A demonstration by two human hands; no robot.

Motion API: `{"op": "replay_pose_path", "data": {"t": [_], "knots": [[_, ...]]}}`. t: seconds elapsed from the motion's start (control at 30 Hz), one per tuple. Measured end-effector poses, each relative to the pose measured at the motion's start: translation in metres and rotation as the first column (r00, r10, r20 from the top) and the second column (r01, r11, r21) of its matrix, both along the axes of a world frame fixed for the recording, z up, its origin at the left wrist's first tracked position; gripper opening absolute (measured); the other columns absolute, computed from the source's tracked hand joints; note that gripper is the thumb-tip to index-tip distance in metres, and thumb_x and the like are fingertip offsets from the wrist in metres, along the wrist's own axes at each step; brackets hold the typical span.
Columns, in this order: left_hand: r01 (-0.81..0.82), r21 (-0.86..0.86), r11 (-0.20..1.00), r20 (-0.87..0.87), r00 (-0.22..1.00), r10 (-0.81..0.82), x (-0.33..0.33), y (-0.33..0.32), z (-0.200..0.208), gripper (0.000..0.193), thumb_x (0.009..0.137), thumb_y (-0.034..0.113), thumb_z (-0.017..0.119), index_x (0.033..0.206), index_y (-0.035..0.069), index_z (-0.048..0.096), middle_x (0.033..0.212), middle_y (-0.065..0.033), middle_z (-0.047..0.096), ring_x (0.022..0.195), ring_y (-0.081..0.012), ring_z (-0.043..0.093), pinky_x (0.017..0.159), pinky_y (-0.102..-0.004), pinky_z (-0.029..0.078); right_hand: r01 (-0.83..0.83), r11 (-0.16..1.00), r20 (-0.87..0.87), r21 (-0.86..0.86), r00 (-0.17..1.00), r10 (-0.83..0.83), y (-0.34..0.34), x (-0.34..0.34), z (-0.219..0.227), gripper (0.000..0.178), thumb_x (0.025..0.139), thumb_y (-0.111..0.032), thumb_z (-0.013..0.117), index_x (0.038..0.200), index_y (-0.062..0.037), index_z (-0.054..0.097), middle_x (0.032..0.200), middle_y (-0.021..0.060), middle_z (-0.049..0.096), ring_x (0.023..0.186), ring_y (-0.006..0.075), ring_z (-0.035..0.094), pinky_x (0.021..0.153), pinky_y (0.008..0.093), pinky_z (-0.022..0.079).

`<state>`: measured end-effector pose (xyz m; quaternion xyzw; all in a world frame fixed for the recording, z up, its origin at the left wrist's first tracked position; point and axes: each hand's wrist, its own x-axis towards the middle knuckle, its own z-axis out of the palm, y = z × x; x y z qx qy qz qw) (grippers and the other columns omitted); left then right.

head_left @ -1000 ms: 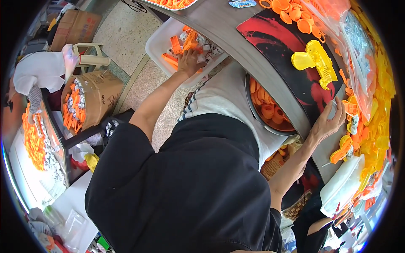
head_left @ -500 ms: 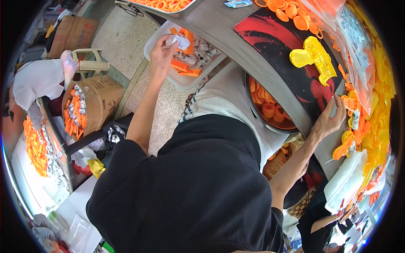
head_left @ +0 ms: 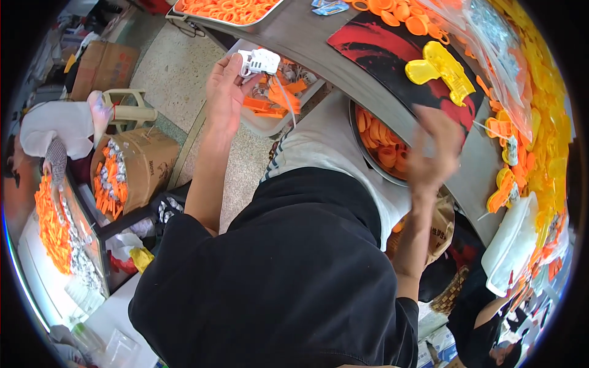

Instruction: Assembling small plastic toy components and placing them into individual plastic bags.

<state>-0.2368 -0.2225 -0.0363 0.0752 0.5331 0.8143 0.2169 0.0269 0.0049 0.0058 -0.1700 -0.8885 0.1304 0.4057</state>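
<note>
My left hand [head_left: 224, 89] pinches a small white plastic housing [head_left: 264, 62] with slots in its side and a thin pale wire dangling from it. Below it is a white bin [head_left: 262, 126] of orange plastic pieces and small wrapped or white parts. My right hand [head_left: 434, 150], smeared by motion, hovers over the table's front edge; whether it holds anything does not show. Beyond it a yellow toy-gun shell half [head_left: 443, 70] rests on a black and red mat [head_left: 374, 49]. A round basin [head_left: 367, 158] with orange ring-shaped parts sits below the table edge, beside my lap.
Orange caps [head_left: 417, 24] and a heap of yellow shells [head_left: 546, 122] line the table's far right, beside a white tray [head_left: 510, 242]. A metal tray [head_left: 245, 23] of orange rings stands at the upper edge. On the left, a person in white [head_left: 58, 129] works near a cardboard box [head_left: 147, 165].
My right hand has left the mat's right edge and moved left, toward me. The white housing in my left hand has turned and risen slightly, its wire now showing.
</note>
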Motion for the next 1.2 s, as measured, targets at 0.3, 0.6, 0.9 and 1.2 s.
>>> {"op": "replay_pose_path", "data": {"t": [0.3,0.6,0.9,1.2], "knots": [[0.260,0.222,0.940,-0.016,0.965,-0.263,0.062,0.062,0.036,0.033,0.102,0.020,0.063,0.127,0.001,0.057,0.116,-0.0105,0.067,0.103,-0.0181,0.069,0.089,-0.0355,0.061,-0.201,0.628,-0.122,-0.752,0.978,0.167,-0.068,-0.055,-0.006,0.026,0.093,-0.009,0.071,0.118,-0.0015,0.072,0.096,0.0077,0.067,0.083,0.0133,0.059,0.075,0.0250,0.048],[0.335,-0.002,0.942,-0.746,0.627,-0.225,0.108,0.079,0.045,0.036,0.088,0.011,0.074,0.119,0.001,0.057,0.121,-0.0183,0.061,0.115,-0.0255,0.059,0.102,-0.0439,0.049,-0.544,0.466,-0.635,-0.697,0.771,-0.050,-0.038,-0.028,0.018,0.020,0.104,-0.017,0.058,0.111,-0.0015,0.068,0.111,0.0095,0.066,0.107,0.0175,0.060,0.093,0.0309,0.045],[0.139,-0.246,0.959,-0.948,0.170,-0.268,0.056,0.226,0.050,0.012,0.087,0.011,0.071,0.098,0.007,0.069,0.103,-0.0066,0.068,0.104,-0.0257,0.060,0.093,-0.0393,0.046,-0.703,0.190,-0.727,-0.686,0.654,-0.209,0.040,0.072,0.065,0.029,0.110,-0.032,0.043,0.108,-0.0098,0.061,0.070,-0.0069,0.051,0.082,0.0134,0.057,0.104,0.0419,0.045],[-0.209,-0.449,0.868,-0.760,-0.421,-0.495,0.034,0.320,0.021,0.044,0.081,0.036,0.078,0.114,0.008,0.069,0.135,-0.0101,0.053,0.134,-0.0295,0.040,0.114,-0.0530,0.024,0.069,0.531,-0.020,-0.845,0.987,-0.160,0.101,0.110,0.130,0.029,0.100,-0.019,0.058,0.119,0.0010,0.068,0.078,-0.0022,0.062,0.077,0.0075,0.058,0.074,0.0240,0.046]]}}
